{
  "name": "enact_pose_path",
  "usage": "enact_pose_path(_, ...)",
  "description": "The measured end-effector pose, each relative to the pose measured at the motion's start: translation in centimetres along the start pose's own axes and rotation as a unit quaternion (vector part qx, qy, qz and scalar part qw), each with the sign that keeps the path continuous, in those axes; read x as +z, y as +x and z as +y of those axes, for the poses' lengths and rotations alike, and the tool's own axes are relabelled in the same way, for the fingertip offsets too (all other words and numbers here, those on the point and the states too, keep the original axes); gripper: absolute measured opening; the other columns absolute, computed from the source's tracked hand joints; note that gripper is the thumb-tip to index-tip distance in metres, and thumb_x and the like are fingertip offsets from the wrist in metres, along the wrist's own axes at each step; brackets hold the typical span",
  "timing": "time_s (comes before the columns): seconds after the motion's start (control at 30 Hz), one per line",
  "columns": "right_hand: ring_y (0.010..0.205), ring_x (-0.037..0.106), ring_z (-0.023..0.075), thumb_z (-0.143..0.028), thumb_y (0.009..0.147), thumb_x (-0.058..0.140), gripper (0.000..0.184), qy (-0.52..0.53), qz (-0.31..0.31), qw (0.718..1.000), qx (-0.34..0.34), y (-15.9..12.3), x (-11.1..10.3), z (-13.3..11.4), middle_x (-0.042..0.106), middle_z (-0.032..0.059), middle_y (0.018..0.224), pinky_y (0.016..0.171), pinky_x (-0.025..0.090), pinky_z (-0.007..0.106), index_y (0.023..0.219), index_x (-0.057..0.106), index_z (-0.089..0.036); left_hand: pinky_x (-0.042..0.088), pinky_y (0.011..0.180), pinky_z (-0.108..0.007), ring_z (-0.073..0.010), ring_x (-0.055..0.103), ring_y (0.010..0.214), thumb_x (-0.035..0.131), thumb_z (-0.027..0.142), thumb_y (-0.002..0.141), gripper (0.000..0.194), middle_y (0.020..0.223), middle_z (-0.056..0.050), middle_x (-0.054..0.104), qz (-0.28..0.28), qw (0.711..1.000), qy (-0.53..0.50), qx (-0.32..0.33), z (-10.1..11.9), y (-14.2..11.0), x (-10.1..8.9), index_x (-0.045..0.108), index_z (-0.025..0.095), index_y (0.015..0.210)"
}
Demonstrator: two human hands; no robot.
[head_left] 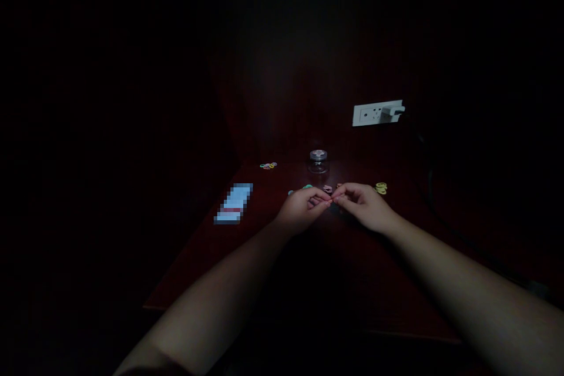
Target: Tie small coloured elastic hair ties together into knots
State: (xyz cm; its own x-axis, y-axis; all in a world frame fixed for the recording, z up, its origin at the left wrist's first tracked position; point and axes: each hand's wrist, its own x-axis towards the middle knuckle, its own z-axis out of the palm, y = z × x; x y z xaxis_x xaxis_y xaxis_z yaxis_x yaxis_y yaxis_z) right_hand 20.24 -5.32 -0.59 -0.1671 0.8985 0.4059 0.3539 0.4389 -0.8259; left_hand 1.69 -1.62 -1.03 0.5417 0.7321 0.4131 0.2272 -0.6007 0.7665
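My left hand (300,209) and my right hand (366,205) meet above the dark red table, fingertips pinched and almost touching. Whatever sits between the fingertips is too small and dim to make out. Just behind the hands lie little coloured loops that look like hair ties: pink ones (326,188), and green ones (307,187) partly covered by my left hand. Beside my right hand is a small pile of yellow loops (381,188). A clear lidded jar (318,161) stands upright beyond both hands.
A mixed cluster of coloured loops (268,165) lies at the table's far left. Nearer, a lit, pixelated phone-like rectangle (234,204) rests by the left edge. On the back wall is a white socket panel (378,113) with a plug, its dark cable running down the right side.
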Motion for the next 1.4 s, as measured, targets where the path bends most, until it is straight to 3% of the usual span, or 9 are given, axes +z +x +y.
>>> enact_pose_path(0.23,0.059,0.053,0.014,-0.037,0.081,0.058,0.022,-0.015,0.004,1.0,0.0,-0.02,0.02,-0.18,0.06,0.0017,0.063,0.057,0.042,0.027,0.079,0.064,-0.016,0.048,0.064,-0.022,-0.0098,0.058,0.067,0.062,0.027,0.08,0.02,0.082,-0.005,0.068,-0.015,0.999,-0.025,-0.022,-0.09,0.1,0.24,0.066,0.013,0.093)
enact_pose_path(0.67,0.057,0.055,0.0133,-0.04,0.082,0.057,0.025,0.001,0.003,1.0,0.009,0.02,-0.06,-0.3,0.064,0.0035,0.073,0.056,0.045,0.027,0.079,0.064,-0.017,0.044,0.062,-0.021,-0.0088,0.052,0.065,0.059,0.027,0.081,0.015,0.076,-0.001,0.062,-0.007,1.0,-0.002,-0.009,0.5,-0.14,0.07,0.062,0.014,0.087)
enact_pose_path(0.93,0.073,0.06,0.0204,-0.035,0.079,0.062,0.016,-0.049,0.002,0.999,-0.022,-0.05,-0.09,-0.11,0.067,0.0052,0.074,0.063,0.048,0.031,0.078,0.068,-0.019,0.044,0.061,-0.02,-0.0086,0.052,0.064,0.061,0.03,0.08,0.016,0.074,-0.001,0.06,0.002,1.0,-0.017,-0.014,0.51,-0.14,0.05,0.062,0.014,0.082)
enact_pose_path(1.17,0.057,0.054,0.0145,-0.036,0.084,0.056,0.023,-0.04,-0.004,0.999,-0.009,-0.08,-0.11,-0.29,0.064,0.003,0.069,0.057,0.043,0.028,0.083,0.067,-0.016,0.045,0.061,-0.02,-0.0097,0.055,0.067,0.063,0.03,0.078,0.019,0.08,-0.003,0.065,0.009,1.0,-0.01,-0.017,0.29,-0.23,0.18,0.065,0.014,0.089)
enact_pose_path(1.4,0.057,0.054,0.0139,-0.036,0.085,0.055,0.023,-0.03,-0.004,1.0,-0.006,-0.02,-0.15,-0.27,0.063,0.0024,0.069,0.057,0.043,0.027,0.084,0.066,-0.016,0.048,0.062,-0.021,-0.0115,0.06,0.069,0.058,0.03,0.082,0.021,0.083,-0.004,0.069,0.013,1.0,0.019,-0.006,0.45,-0.24,-0.09,0.068,0.015,0.092)
